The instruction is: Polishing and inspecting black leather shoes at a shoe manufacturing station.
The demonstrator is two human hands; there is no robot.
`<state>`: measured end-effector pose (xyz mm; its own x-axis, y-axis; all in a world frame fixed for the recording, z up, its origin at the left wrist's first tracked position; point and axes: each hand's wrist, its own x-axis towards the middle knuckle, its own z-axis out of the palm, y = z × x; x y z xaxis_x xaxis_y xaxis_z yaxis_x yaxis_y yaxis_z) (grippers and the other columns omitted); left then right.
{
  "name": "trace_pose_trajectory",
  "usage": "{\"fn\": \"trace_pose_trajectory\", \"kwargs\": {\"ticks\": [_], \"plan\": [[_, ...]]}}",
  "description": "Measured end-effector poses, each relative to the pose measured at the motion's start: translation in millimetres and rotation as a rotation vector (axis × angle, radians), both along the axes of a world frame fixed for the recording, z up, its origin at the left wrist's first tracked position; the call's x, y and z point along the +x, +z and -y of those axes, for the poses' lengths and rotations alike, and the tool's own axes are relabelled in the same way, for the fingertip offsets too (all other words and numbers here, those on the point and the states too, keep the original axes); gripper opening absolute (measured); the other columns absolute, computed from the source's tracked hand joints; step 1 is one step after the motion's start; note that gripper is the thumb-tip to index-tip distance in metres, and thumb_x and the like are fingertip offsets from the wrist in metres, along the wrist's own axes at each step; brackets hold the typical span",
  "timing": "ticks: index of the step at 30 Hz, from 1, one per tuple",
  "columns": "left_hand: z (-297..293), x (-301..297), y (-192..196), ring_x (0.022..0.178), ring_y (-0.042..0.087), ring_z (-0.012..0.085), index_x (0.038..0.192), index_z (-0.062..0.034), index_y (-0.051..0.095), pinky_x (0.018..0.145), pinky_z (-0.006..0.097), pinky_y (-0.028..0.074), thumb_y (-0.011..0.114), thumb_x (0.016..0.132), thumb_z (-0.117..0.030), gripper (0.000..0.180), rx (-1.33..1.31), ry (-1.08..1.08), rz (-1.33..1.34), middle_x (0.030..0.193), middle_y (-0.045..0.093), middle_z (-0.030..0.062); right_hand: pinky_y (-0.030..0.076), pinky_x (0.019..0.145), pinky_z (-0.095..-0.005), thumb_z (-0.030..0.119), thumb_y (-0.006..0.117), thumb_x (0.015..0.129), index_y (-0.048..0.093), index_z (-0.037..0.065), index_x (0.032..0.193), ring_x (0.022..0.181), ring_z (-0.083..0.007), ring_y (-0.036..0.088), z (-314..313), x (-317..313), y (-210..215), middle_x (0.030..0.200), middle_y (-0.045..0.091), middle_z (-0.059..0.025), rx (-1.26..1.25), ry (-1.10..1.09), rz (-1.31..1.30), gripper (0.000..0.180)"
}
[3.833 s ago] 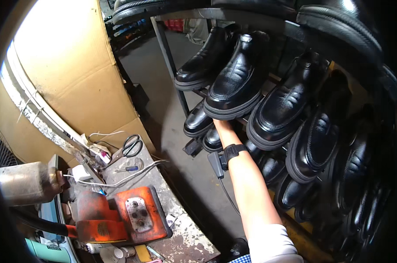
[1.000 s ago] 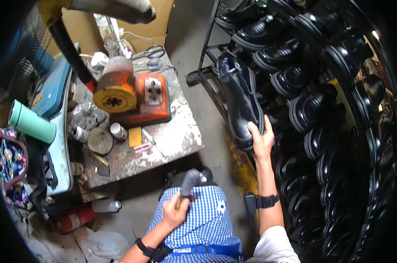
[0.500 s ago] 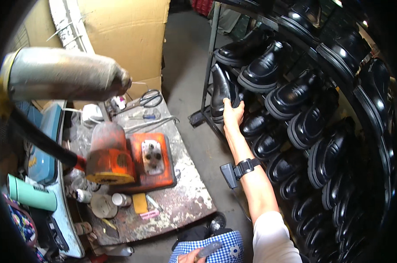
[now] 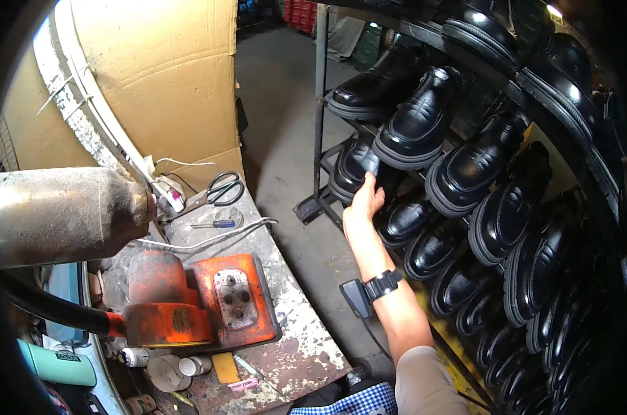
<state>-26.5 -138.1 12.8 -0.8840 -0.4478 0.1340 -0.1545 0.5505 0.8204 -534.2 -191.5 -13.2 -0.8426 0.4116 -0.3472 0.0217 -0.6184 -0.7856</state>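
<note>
r hand [image 4: 364,200] is out at the metal rack [image 4: 320,104], fingers curled round the near end of a black shoe [image 4: 355,166] on a lower shelf, thumb side wrapped on it – a loose grasp, not a pinch. l hand not in view, so can't tell its state. the shoe sits just above the fingertips, tilted on the shelf, soles of its neighbours touching or nearly so.

to do this well, imo: keep the shoe gripped by its end w/ the whole hand, move it straight along the shelf slope, don't drag it across the next pair, since polished leather prob scuffs easily.

around the fingers: just beyond and to the right, another black shoe [image 4: 417,121] on the shelf above; below the wrist more shoes in rows. the rack's upright post stands just left of the fingers and narrows the way in. well to the left, the workbench [image 4: 293,325] w/ an orange machine [image 4: 210,301], scissors [image 4: 220,190], a small screwdriver [image 4: 213,223], and a metal cylinder [image 4: 64,214]. cardboard [image 4: 168,76] behind that.
</note>
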Motion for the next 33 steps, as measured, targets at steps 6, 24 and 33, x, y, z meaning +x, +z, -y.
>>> {"fn": "trace_pose_trajectory", "kwargs": {"ticks": [6, 24, 33], "plan": [[1.8, 0.1, -5.1, 0.054, 0.051, 0.024, 0.113, -0.0005, 0.054, 0.05, 0.036, 0.041, 0.066, 0.075, -0.01, 0.041, -0.109, 0.059, -0.144, 0.067, 0.056, 0.0111, 0.017, 0.099, -0.0634, 0.046, 0.066, 0.074, -0.018, 0.024, 0.139, 0.134, -0.0314, 0.015, 17.1, -38.2, -4.3, 0.147, 0.007, -0.0128, -0.049, 0.555, -0.038, 0.108], [-5.1, 15.7, -6.7, 0.08, 0.054, 0.03, 0.115, 0.0013, 0.052, 0.073, 0.038, 0.044, 0.06, 0.077, -0.016, 0.042, 0.036, 0.053, 0.025, 0.094, 0.059, 0.0171, 0.046, 0.071, -0.0397, 0.038, 0.076, 0.067, 0.052, 0.01, 0.106, 0.088, -0.0225, 0.058, -40.6, -11.1, -36.6, 0.104, 0.059, -0.0072, -0.232, 0.14, 0.234, 0.053], [-5.0, 29.4, 13.4, 0.108, 0.049, 0.0363, 0.119, 0.0023, 0.049, 0.094, 0.04, 0.037, 0.046, 0.083, -0.02, 0.042, 0.302, -0.033, 0.392, 0.112, 0.053, 0.0217, 0.041, 0.072, -0.0367, 0.038, 0.065, 0.08, 0.054, 0.013, 0.105, 0.09, -0.0164, 0.052, -95.1, 106.9, -23.7, 0.102, 0.058, -0.003, -0.446, 0.574, 0.032, 0.037]]}}
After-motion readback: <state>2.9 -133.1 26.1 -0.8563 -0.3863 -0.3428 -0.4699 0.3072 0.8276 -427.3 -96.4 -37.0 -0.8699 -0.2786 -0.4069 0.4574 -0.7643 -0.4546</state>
